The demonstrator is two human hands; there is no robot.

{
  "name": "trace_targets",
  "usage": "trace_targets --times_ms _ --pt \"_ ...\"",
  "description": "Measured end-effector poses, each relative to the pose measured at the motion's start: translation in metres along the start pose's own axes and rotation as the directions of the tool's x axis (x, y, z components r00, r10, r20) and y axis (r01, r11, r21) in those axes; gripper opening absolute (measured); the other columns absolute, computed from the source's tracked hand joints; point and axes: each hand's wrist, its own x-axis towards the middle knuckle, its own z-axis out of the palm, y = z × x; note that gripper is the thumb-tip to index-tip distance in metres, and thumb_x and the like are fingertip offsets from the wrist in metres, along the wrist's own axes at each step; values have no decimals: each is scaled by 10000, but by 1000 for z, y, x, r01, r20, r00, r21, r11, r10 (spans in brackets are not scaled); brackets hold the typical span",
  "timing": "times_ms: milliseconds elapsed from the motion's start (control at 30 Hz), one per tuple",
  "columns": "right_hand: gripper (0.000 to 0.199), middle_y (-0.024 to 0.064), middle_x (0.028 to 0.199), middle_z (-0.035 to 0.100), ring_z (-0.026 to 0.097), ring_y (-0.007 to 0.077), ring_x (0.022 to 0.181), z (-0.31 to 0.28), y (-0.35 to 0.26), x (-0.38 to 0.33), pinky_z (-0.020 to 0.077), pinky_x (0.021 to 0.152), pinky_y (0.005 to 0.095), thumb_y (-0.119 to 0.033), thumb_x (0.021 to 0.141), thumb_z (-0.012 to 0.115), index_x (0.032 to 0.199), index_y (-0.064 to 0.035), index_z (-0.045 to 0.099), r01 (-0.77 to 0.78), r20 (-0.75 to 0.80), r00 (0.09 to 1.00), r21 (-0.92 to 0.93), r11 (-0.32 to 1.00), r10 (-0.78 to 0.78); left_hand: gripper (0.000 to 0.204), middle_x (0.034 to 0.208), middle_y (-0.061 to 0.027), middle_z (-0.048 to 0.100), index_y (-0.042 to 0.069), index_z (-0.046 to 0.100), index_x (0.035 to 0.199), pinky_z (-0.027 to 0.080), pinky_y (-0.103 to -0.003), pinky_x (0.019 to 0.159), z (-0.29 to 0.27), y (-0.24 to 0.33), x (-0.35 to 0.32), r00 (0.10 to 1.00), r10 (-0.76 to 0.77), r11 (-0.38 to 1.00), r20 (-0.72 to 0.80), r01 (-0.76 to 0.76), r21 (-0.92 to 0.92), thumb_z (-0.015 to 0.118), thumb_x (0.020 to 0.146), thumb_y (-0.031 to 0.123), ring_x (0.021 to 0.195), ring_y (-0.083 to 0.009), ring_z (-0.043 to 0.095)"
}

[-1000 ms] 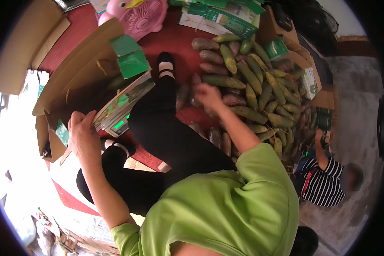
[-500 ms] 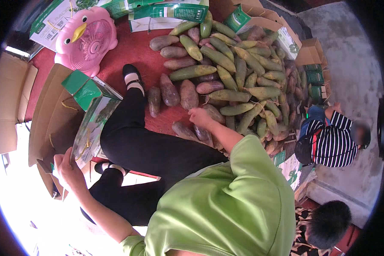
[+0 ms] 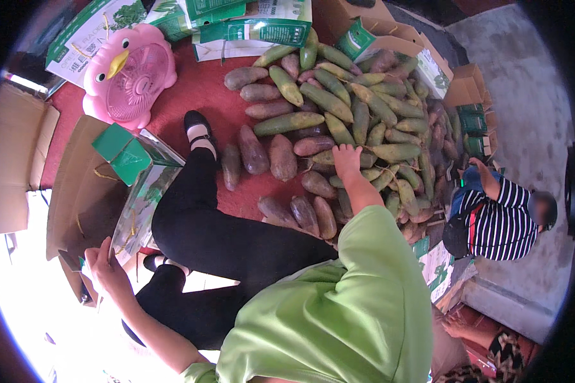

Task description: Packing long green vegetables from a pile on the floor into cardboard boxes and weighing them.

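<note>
Long green and purplish radishes [image 3: 329,101] lie heaped on the red carpet. My right hand [image 3: 347,159] reaches over the heap, its fingers curled over the far side of a green radish [image 3: 324,157] that still rests among the others. Part of that radish is hidden beneath the hand. At the left, my left hand [image 3: 107,263] is closed on the near edge of a carton [image 3: 144,201] with a green flap, standing beside my knee. What lies inside the carton cannot be seen.
Behind the carton stands a larger brown cardboard box [image 3: 76,185]. A pink bird-shaped fan [image 3: 131,76] is at the far left. Flat green-and-white cartons [image 3: 255,29] lie beyond the heap. A person in a striped top [image 3: 505,217] sits at the right; another person's arm [image 3: 469,332] shows lower right.
My right hand has moved right and farther out, from the purplish radishes near my leg to a green one. My left hand keeps its hold on the carton. The person lower right has shifted.
</note>
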Motion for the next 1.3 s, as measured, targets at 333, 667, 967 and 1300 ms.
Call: trace_targets --times_ms 333,667,967,1300 --pt "501 48 1140 528 500 245 1101 2 4 4 365 894 517 -157 732 668 1191 -172 466 9 -5 1000 -31 999 -9 353 796 -81 477 69 681 961 437 -341 699 5 -2 -7 999 -43 997 -27 41 -70 586 650 -71 781 -247 522" --pt "623 116 1126 565 518 313 1092 -106 -23 -9 405 873 495 -180 609 779 1142 -96 467 199 -312 950 599 776 -3 303 802 -79 476 76 680 956 444 -350 694 -11 15 -9 997 -81 997 -13 81 -21 599 676 -8 812 -249 500" --pt "622 104 1116 552 548 181 1019 -354 -125 -60 432 909 333 -72 633 777 1168 -16 463 774 -820 502 568 -281 -274 291 816 -49 480 126 675 970 460 -353 686 -15 13 -10 996 -87 996 20 87 -11 589 704 46 828 -231 521" --pt "608 114 996 610 602 239 918 -421 -304 -114 479 792 350 -174 568 794 1094 -64 510 870 -766 88 370 -325 -637 258 810 -50 503 140 681 968 468 -363 672 -13 8 -10 998 -62 998 -30 62 17 593 732 83 825 -230 549"
